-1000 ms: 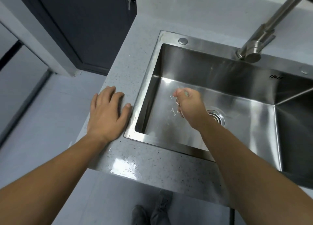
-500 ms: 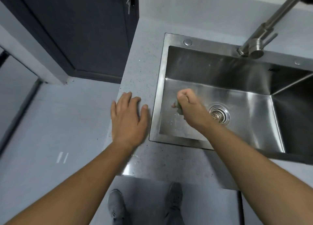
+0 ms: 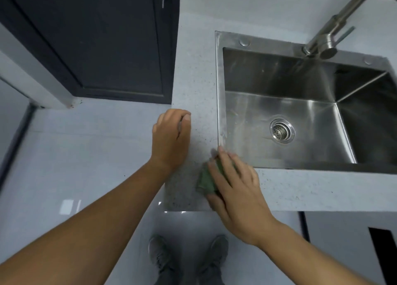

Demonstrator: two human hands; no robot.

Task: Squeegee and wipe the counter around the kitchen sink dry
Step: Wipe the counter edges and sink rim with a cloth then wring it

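Dark door upper left, no writing legible. Left hand mid-frame, fingers curled loosely, empty, at the counter edge. Right hand lower centre, flat, pressing a green cloth onto the counter's near-left corner. Steel sink right; no brand readable.

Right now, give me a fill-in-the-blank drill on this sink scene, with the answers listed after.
1. The right hand presses a ____ cloth on the counter.
2. The cloth lies at the sink's front-____ corner.
3. The left hand holds ____.
4. The drain sits in the sink's ____.

Answers: green; left; nothing; floor
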